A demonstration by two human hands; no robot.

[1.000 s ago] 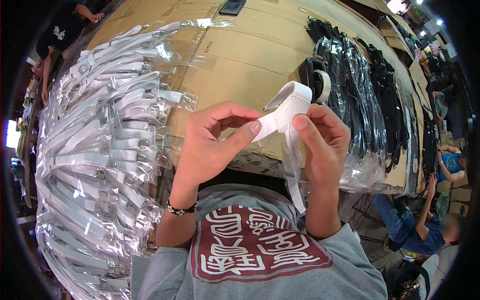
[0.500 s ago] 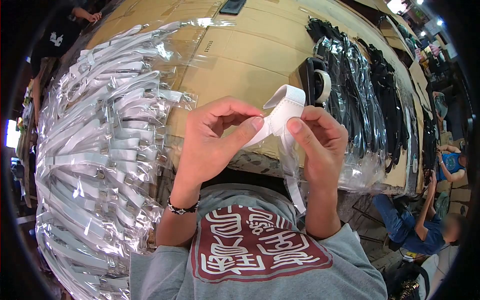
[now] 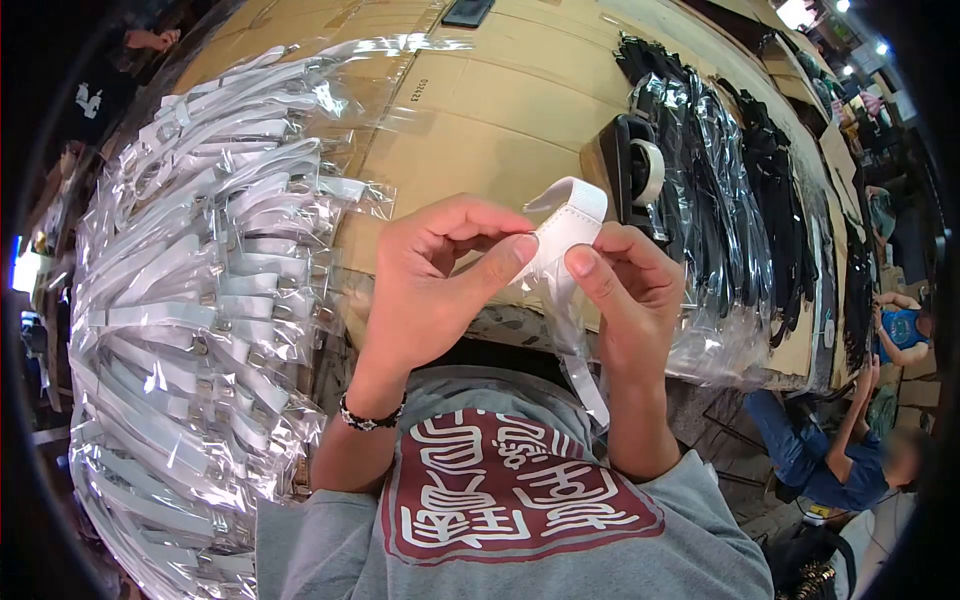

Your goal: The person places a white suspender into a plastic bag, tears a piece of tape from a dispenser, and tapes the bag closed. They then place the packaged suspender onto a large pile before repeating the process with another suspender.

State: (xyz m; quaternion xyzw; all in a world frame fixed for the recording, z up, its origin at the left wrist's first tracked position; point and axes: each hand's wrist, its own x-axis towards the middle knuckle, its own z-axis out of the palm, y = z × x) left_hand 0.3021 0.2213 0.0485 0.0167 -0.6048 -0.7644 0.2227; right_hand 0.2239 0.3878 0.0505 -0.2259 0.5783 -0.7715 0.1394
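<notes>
Both hands pinch a white strap (image 3: 568, 228) with a stitched patch, held above the near edge of the cardboard. My left hand (image 3: 450, 270) grips its left side between thumb and fingers. On the right side of the patch, my right hand (image 3: 630, 275) closes with its thumb in front. A loop of the strap curls up above the patch. The lower part hangs between my wrists in clear plastic (image 3: 575, 350). A tape dispenser (image 3: 630, 165) stands just beyond my right hand.
Bagged white straps (image 3: 160, 320) are heaped at the left. Bagged black straps (image 3: 700, 200) lie at the right. A phone (image 3: 467, 12) rests on the cardboard (image 3: 480, 110) at the far edge. People sit at the lower right; another person's hand (image 3: 152, 40) shows at the upper left.
My right hand has moved slightly left, and the patch has turned and tilted a little with it. The other person's hand at the upper left has shifted left.
</notes>
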